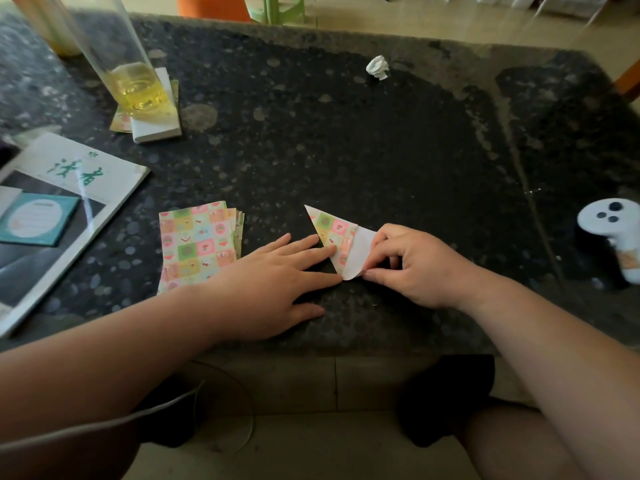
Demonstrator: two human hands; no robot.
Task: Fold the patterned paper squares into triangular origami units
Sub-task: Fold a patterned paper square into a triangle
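head: right hand (415, 265) pinches white flap (362, 247) of patterned triangle (329, 230) (left hand (273, 275) presses flat).

Left forearm (121, 341), right forearm (540, 334): bare to frame edge.
Left hand (273, 271), right hand (412, 261): bare.
Knee (512, 445): bare.
Footwear (446, 400): dark, both feet; kind unclear.
Cable (104, 421): thin, pale, under left forearm.

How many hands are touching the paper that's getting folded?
2. The left hand lies flat, its fingertips pressing the left edge of the patterned paper. The right hand pinches the paper's white flap on the right. No other hand shows.
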